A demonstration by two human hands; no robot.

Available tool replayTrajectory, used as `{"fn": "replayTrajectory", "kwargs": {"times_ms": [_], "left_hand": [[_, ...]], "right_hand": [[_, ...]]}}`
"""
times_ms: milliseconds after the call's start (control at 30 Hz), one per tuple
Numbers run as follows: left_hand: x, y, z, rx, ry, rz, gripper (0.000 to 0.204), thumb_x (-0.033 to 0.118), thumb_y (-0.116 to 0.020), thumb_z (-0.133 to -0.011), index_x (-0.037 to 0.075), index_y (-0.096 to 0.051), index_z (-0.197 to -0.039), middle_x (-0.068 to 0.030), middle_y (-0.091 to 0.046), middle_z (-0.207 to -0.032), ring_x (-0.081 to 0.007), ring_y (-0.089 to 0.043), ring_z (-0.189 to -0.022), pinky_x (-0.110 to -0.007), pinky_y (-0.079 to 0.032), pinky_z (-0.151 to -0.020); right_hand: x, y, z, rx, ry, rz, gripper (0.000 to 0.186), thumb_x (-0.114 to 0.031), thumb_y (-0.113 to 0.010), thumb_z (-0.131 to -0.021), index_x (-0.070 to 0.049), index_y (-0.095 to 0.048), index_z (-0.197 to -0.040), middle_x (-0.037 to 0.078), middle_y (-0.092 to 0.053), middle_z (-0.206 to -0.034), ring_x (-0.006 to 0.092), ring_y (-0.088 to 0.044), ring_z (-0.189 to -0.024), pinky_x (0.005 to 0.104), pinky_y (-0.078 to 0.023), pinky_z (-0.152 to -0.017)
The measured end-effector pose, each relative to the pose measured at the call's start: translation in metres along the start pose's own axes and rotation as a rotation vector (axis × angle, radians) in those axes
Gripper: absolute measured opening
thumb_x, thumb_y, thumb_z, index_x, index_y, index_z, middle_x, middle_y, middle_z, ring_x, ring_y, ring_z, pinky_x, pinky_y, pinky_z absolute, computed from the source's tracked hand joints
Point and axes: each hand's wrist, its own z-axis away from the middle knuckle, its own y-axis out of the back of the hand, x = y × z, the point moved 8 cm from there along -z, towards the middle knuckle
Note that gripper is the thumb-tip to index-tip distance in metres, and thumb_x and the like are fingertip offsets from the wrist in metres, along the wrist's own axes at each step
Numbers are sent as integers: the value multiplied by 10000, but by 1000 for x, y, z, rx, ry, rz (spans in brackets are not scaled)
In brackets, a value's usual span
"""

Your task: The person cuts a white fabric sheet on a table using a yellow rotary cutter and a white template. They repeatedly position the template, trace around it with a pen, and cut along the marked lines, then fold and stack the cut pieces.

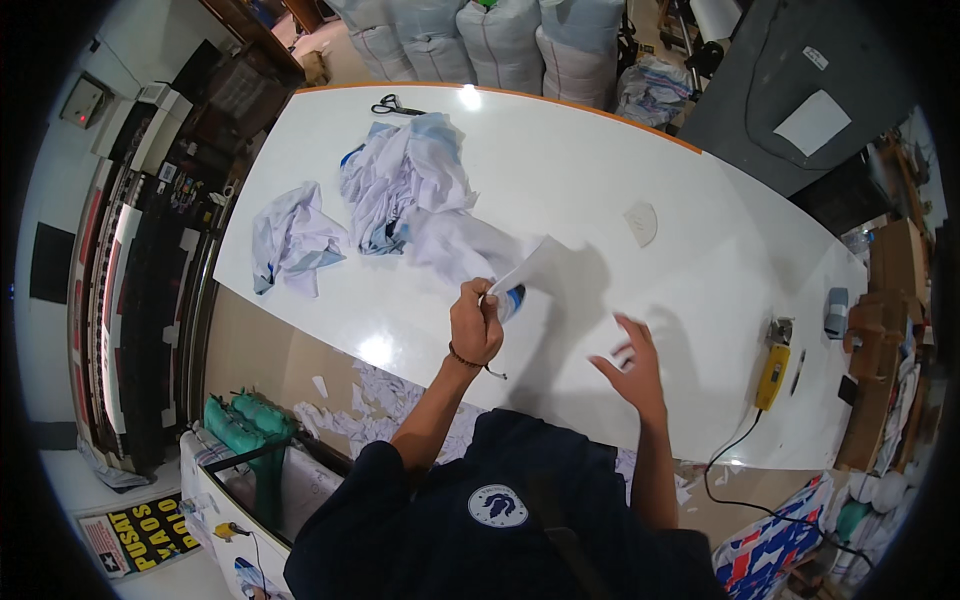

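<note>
Glossy white worktop point(560, 150): left hand point(474, 322) pinches white-and-blue fabric piece point(527, 266); right hand point(634, 372), four o'clock, spread; single-handed grip could cause slippage.

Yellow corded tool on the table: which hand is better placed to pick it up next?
The right hand, I think: it appears empty and is nearer the yellow tool. The left hand is farther off and grips a white piece.

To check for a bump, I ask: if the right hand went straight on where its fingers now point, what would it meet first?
Probably the white cloth in the left hand; depth is unclear, so the right hand might pass over or under it.
</note>
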Motion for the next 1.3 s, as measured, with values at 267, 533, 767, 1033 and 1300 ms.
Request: {"fn": "replayTrajectory", "kwargs": {"times_ms": [267, 533, 767, 1033, 1300], "left_hand": [[157, 85, -90, -182, -347, 211, 180, 117, -672, -949, 16, -582, -1067, -41, -526, -655, -120, -483, -541, -270, -411, -543], [151, 86, -172, -499, -473, -499, 215, 118, -805, -726, 63, -738, -923, -105, -672, -742, -328, -681, -722, -403, -547, -682], [138, -36, -188, 150, -407, -67, 435, 53, -653, -857, 26, -550, -1278, -237, -607, -1116, -426, -625, -948, -446, -532, -796], [14, -174, 71, -843, -381, -98, 462, 292, -772, -823, 78, -657, -1216, -169, -648, -1192, -368, -617, -1104, -465, -497, -934], [-36, -119, 136, -804, -371, -230, 377, 243, -798, -764, 85, -672, -1081, -68, -631, -1042, -301, -596, -992, -434, -454, -873]], "right_hand": [[-87, -57, -62, -242, 377, -165, 438, -108, -812, -777, -28, -669, -1183, 112, -704, -967, 190, -643, -746, 293, -533, -691], [-113, 86, -41, -112, 259, -391, 128, -45, -693, -878, 22, -687, -987, 32, -693, -854, 85, -618, -773, 237, -500, -743], [73, 186, -27, 800, -23, -636, 270, -158, -636, -972, 61, -627, -1129, 115, -705, -1081, 182, -668, -979, 315, -506, -865], [170, 161, 123, 1123, -112, 552, 466, -180, -795, -809, 4, -614, -1197, 174, -609, -1157, 344, -560, -1095, 443, -454, -955], [192, 60, 167, 689, -155, 504, 372, -164, -786, -787, -93, -666, -1131, 128, -613, -1099, 335, -553, -1039, 450, -460, -908]]}}
